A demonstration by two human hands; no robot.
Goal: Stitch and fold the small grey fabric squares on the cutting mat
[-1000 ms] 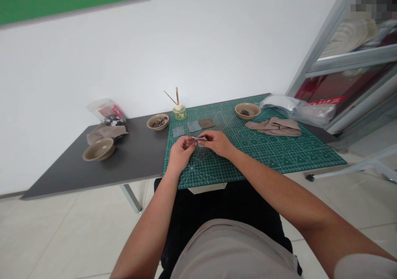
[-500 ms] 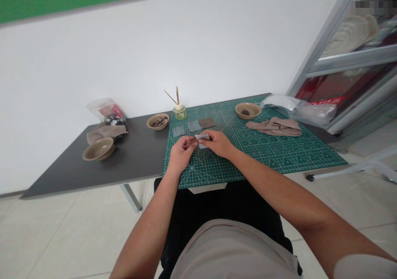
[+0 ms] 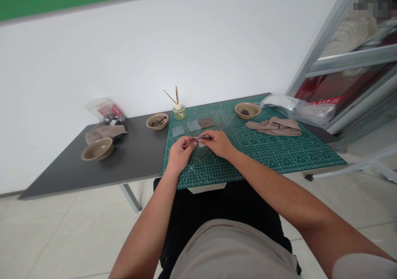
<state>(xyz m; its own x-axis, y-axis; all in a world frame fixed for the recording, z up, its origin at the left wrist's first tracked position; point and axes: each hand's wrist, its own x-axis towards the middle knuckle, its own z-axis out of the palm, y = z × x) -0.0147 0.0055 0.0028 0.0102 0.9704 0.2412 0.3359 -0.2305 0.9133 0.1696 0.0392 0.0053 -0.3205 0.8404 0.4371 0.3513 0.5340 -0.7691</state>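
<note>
A: anything different for us vs 0.5 s ago?
B: barely. Our left hand (image 3: 180, 152) and right hand (image 3: 218, 143) stay together, both pinching the small thin grey square piece (image 3: 201, 138) above the green gridded cutting mat (image 3: 263, 150). It's edge-on now.

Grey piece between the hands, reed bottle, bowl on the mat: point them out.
grey piece (image 3: 202, 138), head view, its visible middle.
reed bottle (image 3: 180, 113), head view, the glass body.
bowl on the mat (image 3: 247, 116), head view, its near wall.

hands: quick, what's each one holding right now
Left hand: closed, pinching the left end of the small grey piece over the cutting mat.
Right hand: closed, pinching its other end.
</note>
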